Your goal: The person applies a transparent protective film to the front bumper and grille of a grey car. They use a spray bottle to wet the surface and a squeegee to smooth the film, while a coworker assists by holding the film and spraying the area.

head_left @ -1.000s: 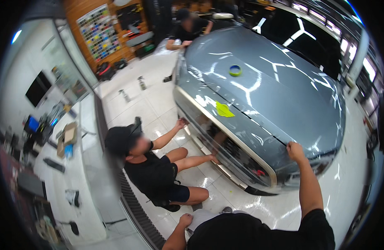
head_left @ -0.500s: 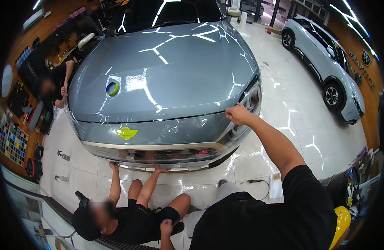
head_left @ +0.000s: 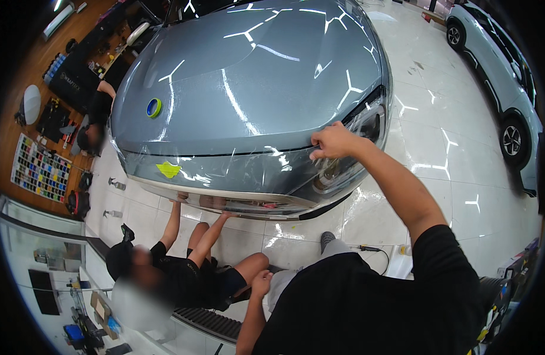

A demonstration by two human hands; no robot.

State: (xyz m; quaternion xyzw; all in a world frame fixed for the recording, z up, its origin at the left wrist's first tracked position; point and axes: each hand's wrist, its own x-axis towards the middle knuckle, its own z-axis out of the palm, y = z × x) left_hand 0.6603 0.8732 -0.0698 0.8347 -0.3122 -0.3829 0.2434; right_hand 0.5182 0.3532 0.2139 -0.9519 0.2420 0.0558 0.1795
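Note:
A grey-blue car bonnet (head_left: 243,89) is in front of me, with wrinkled clear film (head_left: 225,171) stretched over the car's nose. My right hand (head_left: 334,142) is closed at the bonnet's front corner beside the headlight (head_left: 367,125), its fingers bent, pinching the film there. Down by my leg my left hand (head_left: 260,284) is curled into a fist; whatever it may hold is hidden. A yellow-green winged piece (head_left: 168,170) marks the nose's front. On the bonnet lies a green-and-blue tape roll (head_left: 154,107).
A crouching co-worker (head_left: 183,278) at lower left holds both hands under the bumper (head_left: 225,201). Another person (head_left: 97,118) bends at the car's far left side. Two spray bottles (head_left: 116,183) are on the tiled floor. A pale car (head_left: 500,65) stands at right.
My view has shifted, so the car appears changed in place. My right hand sits slightly further inward from the headlight. The person at far left has bent lower, hands largely hidden.

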